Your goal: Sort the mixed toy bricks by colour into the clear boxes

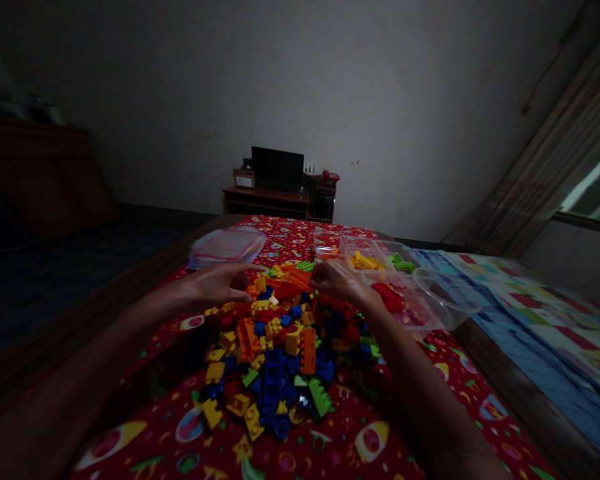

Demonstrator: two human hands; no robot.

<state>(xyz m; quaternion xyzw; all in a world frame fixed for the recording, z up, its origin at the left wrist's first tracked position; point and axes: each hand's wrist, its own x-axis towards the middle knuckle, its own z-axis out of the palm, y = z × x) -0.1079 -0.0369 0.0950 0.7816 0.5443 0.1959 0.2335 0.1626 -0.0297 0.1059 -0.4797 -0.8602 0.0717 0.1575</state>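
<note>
A heap of mixed plastic building blocks (273,377) in blue, yellow, orange, red and green lies on a red patterned cloth. My left hand (227,281) hovers at the heap's far left side, thumb and fingers apart, with nothing seen between them. At the far right side, my right hand (340,280) has its fingers curled down and closed by some orange blocks (295,280); whatever they hold is hidden. Just beyond that hand stand clear plastic boxes holding yellow blocks (366,261), green blocks (401,264) and red blocks (389,297).
Stacked clear lids (230,245) lie at the left edge of the red cloth (180,427). A clear box (430,313) stands at the right edge, beside a bed with a patchwork cover (525,293). A monitor (278,167) is on a desk by the far wall.
</note>
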